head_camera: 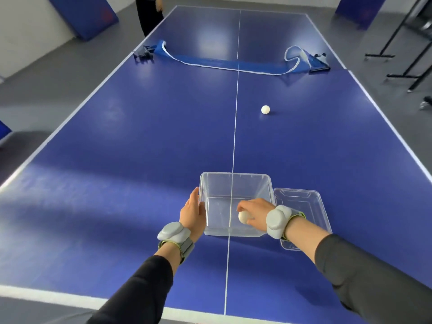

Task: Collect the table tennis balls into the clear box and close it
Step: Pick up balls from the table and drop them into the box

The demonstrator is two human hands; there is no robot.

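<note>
A clear box (235,183) is set on the blue counter (140,136), straddling the white centre line, with its top open. Its clear lid (301,199) is laid just beside it on the right, touching or nearly touching the box wall. The left hand (192,212) is held flat and open against the box's left wall, fingers extended along the rim. The right hand (254,215) is placed inside the box opening, fingers curled closed around a white table tennis ball (243,217), which is held above the box floor. A second white ball (265,109) is seen farther up the counter, right of the centre line, well apart from the box. A slack blue net (229,64) is draped flat across the counter's middle. Grey wrist devices are worn on both forearms above dark sleeves. No brand, label or readable writing can be made out on any item.
</note>
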